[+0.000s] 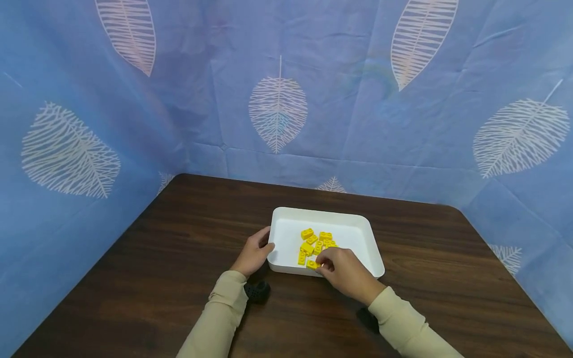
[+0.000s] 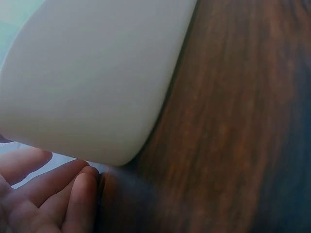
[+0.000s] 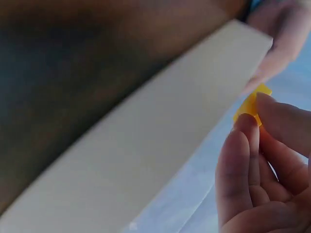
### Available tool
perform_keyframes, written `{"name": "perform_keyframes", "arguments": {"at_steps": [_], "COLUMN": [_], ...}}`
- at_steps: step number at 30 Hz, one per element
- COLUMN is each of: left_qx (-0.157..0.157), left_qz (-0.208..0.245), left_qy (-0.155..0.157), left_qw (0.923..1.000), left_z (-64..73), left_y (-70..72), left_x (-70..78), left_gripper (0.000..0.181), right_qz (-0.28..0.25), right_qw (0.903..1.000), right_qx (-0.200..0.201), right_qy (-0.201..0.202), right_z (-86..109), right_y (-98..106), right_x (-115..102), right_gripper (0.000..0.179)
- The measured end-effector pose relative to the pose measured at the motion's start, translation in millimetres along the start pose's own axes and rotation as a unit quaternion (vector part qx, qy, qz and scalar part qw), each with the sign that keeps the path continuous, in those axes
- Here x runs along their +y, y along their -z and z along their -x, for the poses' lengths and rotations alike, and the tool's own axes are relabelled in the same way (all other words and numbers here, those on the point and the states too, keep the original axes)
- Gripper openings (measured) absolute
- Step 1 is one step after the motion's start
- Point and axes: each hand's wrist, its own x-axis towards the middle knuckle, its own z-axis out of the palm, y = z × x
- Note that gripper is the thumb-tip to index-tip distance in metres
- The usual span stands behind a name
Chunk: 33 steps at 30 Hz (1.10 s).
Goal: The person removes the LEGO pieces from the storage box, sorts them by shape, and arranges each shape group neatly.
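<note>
And it's brick-handling in progress here: the right hand (image 1: 346, 272) reaches over the near side of the white tray (image 1: 286, 226) with a yellow brick (image 1: 312, 265) pinched between thumb and fingertips, as the right wrist view shows up close. That grip is nearly closed, just the brick's width between the tips, the other fingers curled in beneath. Whether the brick touches the tray floor, I can't tell! It sits at the near edge of the group, the other bricks (image 1: 307, 248) lying loose just beyond it. Over on the other side, the left hand (image 1: 252, 254) grips the tray's left wall, thumb over the rim, fingers outside, apparently steadying it on the table (image 1: 188, 258). The step looks like placing or picking up this one brick; next calls for a steady pinch and no nudging of its neighbours.
</note>
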Motion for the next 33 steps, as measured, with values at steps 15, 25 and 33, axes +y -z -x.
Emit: {"name": "perform_keyframes", "arguments": {"at_steps": [15, 25, 33], "left_qx": [0.006, 0.004, 0.007], "left_qz": [0.007, 0.007, -0.004], "left_qy": [0.029, 0.024, 0.031], "left_qw": [0.9995, 0.9997, 0.9995], "left_z": [-0.6, -0.7, -0.5], "left_y": [-0.4, -1.5, -1.4], "left_x": [-2.1, 1.2, 0.3], "left_gripper": [0.051, 0.051, 0.05], "right_qz": [-0.016, -0.036, -0.04], "right_qw": [0.9907, 0.9898, 0.9884], "right_qx": [-0.124, -0.13, -0.138], "right_qy": [0.054, 0.046, 0.048], "right_z": [15.8, 15.8, 15.6], "right_y": [-28.5, -28.0, -27.0], "right_x": [-7.6, -7.7, -8.3], "right_gripper": [0.005, 0.006, 0.007]}}
